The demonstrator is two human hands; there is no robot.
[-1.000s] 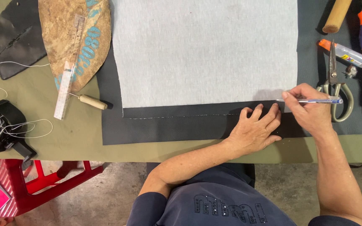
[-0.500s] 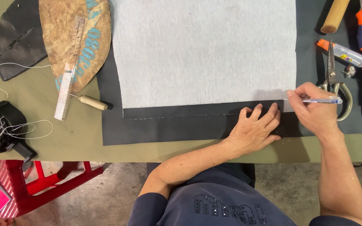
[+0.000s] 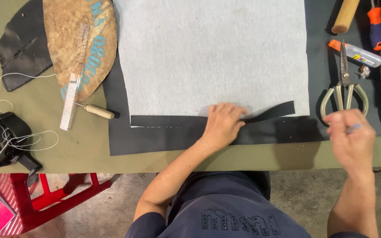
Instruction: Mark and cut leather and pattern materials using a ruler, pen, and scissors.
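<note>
Black strip [image 3: 270, 112] lifts under left hand [image 3: 222, 125].

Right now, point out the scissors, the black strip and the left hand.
scissors [image 3: 343, 83]: head view, on the pivot where the blades meet.
black strip [image 3: 168, 120]: head view, on its left stretch.
left hand [image 3: 221, 125]: head view, back of the hand.

Looks to me like leather or fabric craft workshop: olive-covered workbench [image 3: 45, 101], bare concrete floor [image 3: 300, 194], big metal scissors [image 3: 344, 88], awl [image 3: 97, 111], ruler [image 3: 72, 101], utility knife [image 3: 357, 53], wooden handle [image 3: 345, 15], black sheet material [image 3: 164, 139].
</note>
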